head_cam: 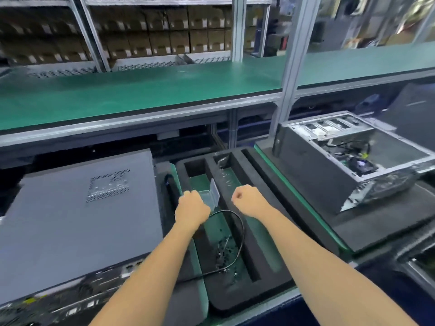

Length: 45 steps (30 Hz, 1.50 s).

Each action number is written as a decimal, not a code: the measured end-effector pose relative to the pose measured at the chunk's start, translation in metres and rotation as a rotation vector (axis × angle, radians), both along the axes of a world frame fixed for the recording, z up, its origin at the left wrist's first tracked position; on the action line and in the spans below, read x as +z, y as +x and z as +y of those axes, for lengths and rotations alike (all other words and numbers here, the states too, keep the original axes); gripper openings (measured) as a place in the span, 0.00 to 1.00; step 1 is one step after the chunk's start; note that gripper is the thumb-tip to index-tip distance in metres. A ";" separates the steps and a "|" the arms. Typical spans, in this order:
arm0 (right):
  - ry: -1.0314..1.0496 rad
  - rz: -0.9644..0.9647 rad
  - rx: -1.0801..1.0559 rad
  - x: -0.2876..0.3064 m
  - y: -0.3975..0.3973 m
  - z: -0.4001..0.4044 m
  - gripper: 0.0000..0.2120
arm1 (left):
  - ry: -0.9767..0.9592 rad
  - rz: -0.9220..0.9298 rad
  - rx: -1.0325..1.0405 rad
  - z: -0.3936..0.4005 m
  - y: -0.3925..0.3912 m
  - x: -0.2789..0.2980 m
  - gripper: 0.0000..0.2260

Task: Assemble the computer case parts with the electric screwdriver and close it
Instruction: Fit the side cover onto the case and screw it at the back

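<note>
Green-matted worktop [141, 90] above; below it, foam tray [235, 300] between two cases. Closed case [77, 220] lies left, open case [348, 161] right, awaiting its panel. My left hand [191, 207] curls at the clear screw box [209, 196]; contact unclear. Right hand [247, 200] fisted, seemingly empty. Screwdriver not visible.

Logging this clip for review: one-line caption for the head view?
Both hands, left and right, fists curled above a foam tray of screws, between a closed computer case and an open one.
</note>
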State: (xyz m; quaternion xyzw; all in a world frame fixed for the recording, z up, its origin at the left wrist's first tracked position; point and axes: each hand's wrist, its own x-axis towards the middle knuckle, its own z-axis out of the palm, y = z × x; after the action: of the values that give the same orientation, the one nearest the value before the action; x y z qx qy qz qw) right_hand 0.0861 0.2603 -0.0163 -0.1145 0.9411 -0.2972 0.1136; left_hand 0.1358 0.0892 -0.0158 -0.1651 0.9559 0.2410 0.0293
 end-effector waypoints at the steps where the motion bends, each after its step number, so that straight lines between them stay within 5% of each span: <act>1: -0.003 0.001 0.031 -0.001 -0.013 0.003 0.12 | -0.050 -0.022 0.079 0.000 -0.012 -0.006 0.11; 6: -0.047 -0.059 0.141 -0.003 -0.063 0.007 0.11 | 0.016 -0.155 0.418 -0.018 -0.051 -0.030 0.25; 14: -0.086 -0.160 0.194 -0.020 -0.099 -0.006 0.11 | 0.094 -0.278 0.524 -0.043 -0.097 -0.056 0.35; 18: -0.084 -0.210 0.188 -0.026 -0.105 -0.005 0.11 | 0.008 -0.255 0.539 -0.045 -0.102 -0.062 0.28; 25: -0.295 -0.364 0.071 -0.020 -0.107 -0.047 0.10 | 0.168 -0.128 0.505 -0.019 -0.106 -0.043 0.20; 29: -0.462 -0.658 -0.060 -0.017 -0.095 -0.073 0.24 | 0.174 -0.106 0.428 0.012 -0.094 -0.030 0.18; 34: -0.651 -0.712 -0.203 -0.019 -0.091 -0.071 0.18 | 0.160 0.111 0.238 0.044 -0.075 -0.017 0.12; 39: -1.134 -0.841 -0.364 -0.007 -0.086 -0.038 0.15 | 0.796 0.322 0.315 0.041 -0.083 -0.002 0.13; 45: -1.240 -0.918 -0.290 0.001 -0.062 -0.013 0.15 | 1.332 0.036 0.409 0.041 -0.084 -0.002 0.08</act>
State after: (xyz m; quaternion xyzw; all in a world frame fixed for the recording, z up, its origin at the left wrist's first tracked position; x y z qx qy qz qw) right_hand 0.0242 0.2469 -0.0157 0.1012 0.4676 -0.7979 0.3667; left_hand 0.0516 0.1300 -0.0181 -0.2845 0.5546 0.7795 0.0624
